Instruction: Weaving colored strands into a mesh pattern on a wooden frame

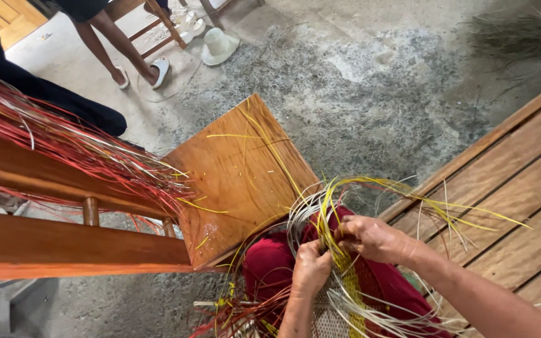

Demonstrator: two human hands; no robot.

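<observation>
Both hands pinch yellow strands (330,216) at the top edge of a half-woven mat (339,300). The left hand (311,266) is curled tight, its fingertips pressed on the strands from below; the right hand (374,239) closes thumb and fingers on the same bunch from the 3 o'clock side, the two hands almost touching. The mat lies on the person's lap, over red cloth (270,263), low in the view at 6 o'clock.

Loose yellow and pale strands arc up and fan out from the grip toward 12 and 3 o'clock, their tips hanging free over a wooden platform (508,181) whose edge runs diagonally from 5 to 2 o'clock. More stray ends, red and yellow, trail off at 7 o'clock.

At 10 o'clock, just beside the lap, stands a wooden bench (233,181); its near corner comes close to the left hand. A bundle of red strands (76,147) lies across its rails at 9 o'clock.

Beyond, toward 12 o'clock, bare concrete floor (370,87) lies open. Far off at 11 o'clock another person's legs (120,50) in white sandals stand by a chair, with a white hat (219,45) on the floor.
</observation>
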